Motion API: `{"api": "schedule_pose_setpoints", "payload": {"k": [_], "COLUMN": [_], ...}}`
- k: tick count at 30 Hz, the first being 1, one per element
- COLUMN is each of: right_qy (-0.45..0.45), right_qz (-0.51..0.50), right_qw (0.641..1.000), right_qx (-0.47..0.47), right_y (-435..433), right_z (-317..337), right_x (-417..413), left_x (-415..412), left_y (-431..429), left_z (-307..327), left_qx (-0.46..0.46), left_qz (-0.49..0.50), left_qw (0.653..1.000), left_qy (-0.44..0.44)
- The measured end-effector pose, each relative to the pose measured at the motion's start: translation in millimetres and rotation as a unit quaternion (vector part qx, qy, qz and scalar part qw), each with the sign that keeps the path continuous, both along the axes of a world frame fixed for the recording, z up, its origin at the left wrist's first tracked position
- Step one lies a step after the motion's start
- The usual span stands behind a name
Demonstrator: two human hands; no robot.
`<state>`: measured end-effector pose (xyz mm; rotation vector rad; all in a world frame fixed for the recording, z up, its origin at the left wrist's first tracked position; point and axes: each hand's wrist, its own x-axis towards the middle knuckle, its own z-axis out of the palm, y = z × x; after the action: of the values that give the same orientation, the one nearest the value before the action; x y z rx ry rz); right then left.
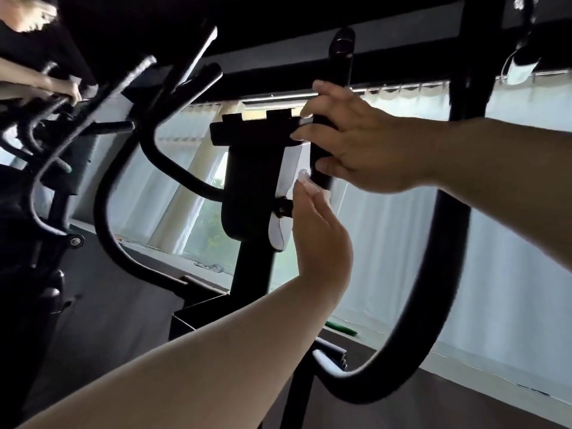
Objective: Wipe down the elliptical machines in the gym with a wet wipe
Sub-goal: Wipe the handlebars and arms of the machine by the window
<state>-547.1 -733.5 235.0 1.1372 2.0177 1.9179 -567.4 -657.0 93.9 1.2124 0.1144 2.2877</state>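
elliptical handlebar [320, 151] gripped by right hand [366, 147]; left hand [320, 236], fingers [306, 196] straight, touches it.

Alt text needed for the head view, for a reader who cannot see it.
A right hand grips the black upright handlebar of an elliptical machine, while the left hand reaches up with straight fingers to the bar just below it. Another person is at a neighbouring machine at upper left.

left hand [320, 233]: bare forearm from 7 o'clock, nails long, glossy | right hand [365, 147]: bare forearm from 3 o'clock, nails rounded
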Motion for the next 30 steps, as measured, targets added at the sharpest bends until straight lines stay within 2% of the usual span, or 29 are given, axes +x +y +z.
{"api": "schedule_pose_setpoints", "payload": {"k": [3, 6, 11, 18, 21, 25, 30], "right_qy": [-0.025, -0.026, -0.047, -0.069, -0.047, -0.014, -0.018], "right_qz": [0.004, -0.001, 0.012, -0.019, -0.014, -0.036, -0.016], "right_qw": [1.0, 1.0, 0.998, 0.995, 0.997, 0.997, 0.997], "right_qx": [-0.002, 0.013, 0.04, 0.067, 0.06, 0.065, 0.071], "right_y": [-2, -1, 7, 11, 12, 11, 14], "right_z": [2, 4, -4, -3, -6, -5, -6], "right_x": [-3, -2, -2, -2, -2, -4, -5], "left_x": [-5, -6, 5, 19, 15, 11, 7], "left_y": [-2, -6, 13, 31, 16, 10, 9], "left_z": [6, 15, 8, -7, 6, 10, 4], "left_qx": [-0.014, 0.001, -0.034, -0.101, -0.089, -0.062, -0.107], "left_qz": [-0.015, 0.027, 0.04, -0.037, -0.102, -0.06, -0.093], "left_qw": [1.0, 0.998, 0.998, 0.994, 0.99, 0.996, 0.99], "left_qy": [-0.017, -0.064, -0.042, 0.016, 0.03, -0.002, -0.012]}}
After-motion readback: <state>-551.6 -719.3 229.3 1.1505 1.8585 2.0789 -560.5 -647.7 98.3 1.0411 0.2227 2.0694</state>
